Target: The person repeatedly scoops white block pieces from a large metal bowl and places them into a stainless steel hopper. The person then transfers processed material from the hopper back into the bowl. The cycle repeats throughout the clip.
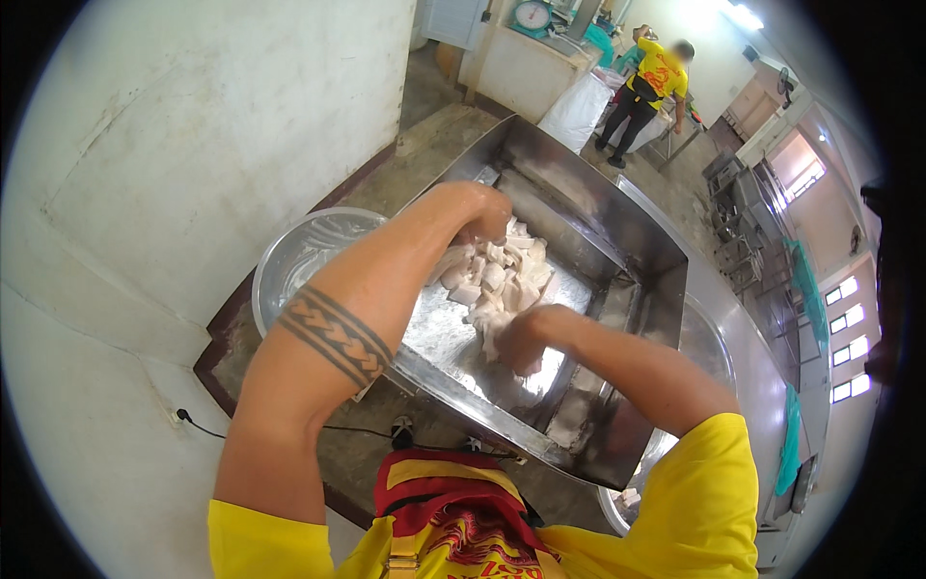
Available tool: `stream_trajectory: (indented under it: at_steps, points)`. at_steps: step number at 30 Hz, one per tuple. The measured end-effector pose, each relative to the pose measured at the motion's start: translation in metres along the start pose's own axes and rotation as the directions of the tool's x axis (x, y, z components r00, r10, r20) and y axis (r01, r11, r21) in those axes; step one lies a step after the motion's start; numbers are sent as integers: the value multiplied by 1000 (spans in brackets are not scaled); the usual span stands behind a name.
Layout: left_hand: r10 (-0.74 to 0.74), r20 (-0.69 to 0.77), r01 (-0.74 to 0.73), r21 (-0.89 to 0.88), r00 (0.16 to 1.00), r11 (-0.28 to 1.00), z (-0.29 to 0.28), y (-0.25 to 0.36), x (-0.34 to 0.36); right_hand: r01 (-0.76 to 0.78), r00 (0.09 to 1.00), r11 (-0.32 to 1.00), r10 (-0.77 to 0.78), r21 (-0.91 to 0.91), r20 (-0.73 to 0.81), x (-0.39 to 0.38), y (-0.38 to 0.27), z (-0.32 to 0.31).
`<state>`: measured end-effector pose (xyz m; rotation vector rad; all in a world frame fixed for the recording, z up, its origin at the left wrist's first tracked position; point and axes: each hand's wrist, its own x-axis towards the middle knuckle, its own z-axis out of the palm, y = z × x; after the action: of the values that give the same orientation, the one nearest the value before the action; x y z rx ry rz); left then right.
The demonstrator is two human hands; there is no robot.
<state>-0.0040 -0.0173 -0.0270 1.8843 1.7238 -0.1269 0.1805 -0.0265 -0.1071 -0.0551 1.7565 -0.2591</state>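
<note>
A wide steel trough holds a heap of pale, chunky pieces with a wet, sticky look. My left hand reaches over the far left part of the heap, its fingers curled down and mostly hidden. My right hand is low in the trough at the near right end of the heap, against the pale pieces; its fingertips point down and are hidden, so what it holds is unclear. A large round steel basin sits left of the trough, partly behind my left forearm.
A second basin with pieces is partly under the trough's right side. A wall stands at left, a black cord near its foot. Beyond are a person in yellow, white sacks, a scale and steel tables.
</note>
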Motion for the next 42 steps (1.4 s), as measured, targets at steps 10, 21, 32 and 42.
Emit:
stream_trajectory:
  at_steps: [10,21,32,42]
  points:
    - [-17,16,17,27,1000,999,-3,2,-1,5,955,977,-68,-215,-288,-59,5,-28]
    - [30,-57,-23,128,998,991,2,-9,18,-157,380,911,-301,-382,-875,-49,-19,-19]
    - [-138,189,135,27,972,990,1,10,-13,23,680,993,67,112,-730,-85,47,-24]
    - [-112,292,110,25,950,994,-2,14,-19,-23,944,995,-10,-94,-331,-33,-2,-19]
